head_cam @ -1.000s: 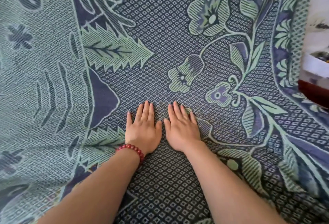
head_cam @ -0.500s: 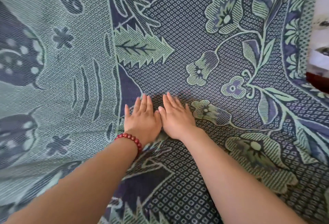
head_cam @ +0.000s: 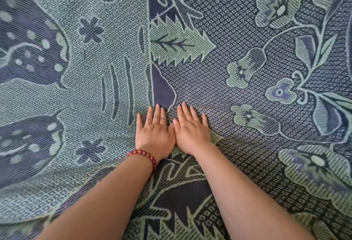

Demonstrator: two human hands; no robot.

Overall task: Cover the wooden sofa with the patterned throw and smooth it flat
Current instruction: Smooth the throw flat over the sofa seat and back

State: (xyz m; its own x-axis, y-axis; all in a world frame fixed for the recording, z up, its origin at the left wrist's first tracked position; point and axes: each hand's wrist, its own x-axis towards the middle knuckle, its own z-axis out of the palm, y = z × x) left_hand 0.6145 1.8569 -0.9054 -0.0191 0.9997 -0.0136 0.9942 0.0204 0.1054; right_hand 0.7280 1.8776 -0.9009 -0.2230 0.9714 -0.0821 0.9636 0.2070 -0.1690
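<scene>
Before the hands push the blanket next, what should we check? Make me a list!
1. Left hand flat on the throw: ok.
2. Right hand flat beside it: ok.
3. Nothing lying on the throw in the hands' way: ok, as far as the view shows.
4. Cloth smooth all around: not ok, a fold rises at lower left.
5. Sofa fully covered: cannot tell, the throw fills the view.
</scene>
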